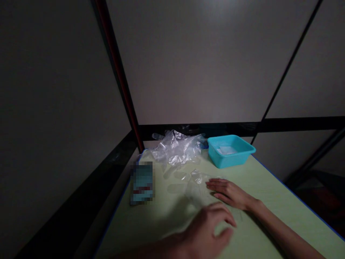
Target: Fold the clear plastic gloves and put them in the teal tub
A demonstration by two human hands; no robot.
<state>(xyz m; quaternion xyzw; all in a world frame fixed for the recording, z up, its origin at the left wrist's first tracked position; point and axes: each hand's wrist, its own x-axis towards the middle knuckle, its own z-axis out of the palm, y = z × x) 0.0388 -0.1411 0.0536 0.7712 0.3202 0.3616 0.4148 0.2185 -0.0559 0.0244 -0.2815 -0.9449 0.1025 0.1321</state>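
A thin clear plastic glove [195, 189] lies spread on the pale green table [258, 180]. My right hand [229, 192] rests palm down on its right part, fingers stretched out toward the left. Nearer to the camera, my left hand [210, 228] is raised above the table, thumb and fingers curved with a gap between them and nothing in the gap. It is slightly blurred. Behind the glove, a crumpled heap of clear plastic [176, 147] sits at the table's far edge.
A turquoise basin [233, 160] with something white inside stands at the back right. On the left side of the table lies a pixelated, upright-looking rectangular item [142, 183]. Pale wall panels rise behind the table and on the left.
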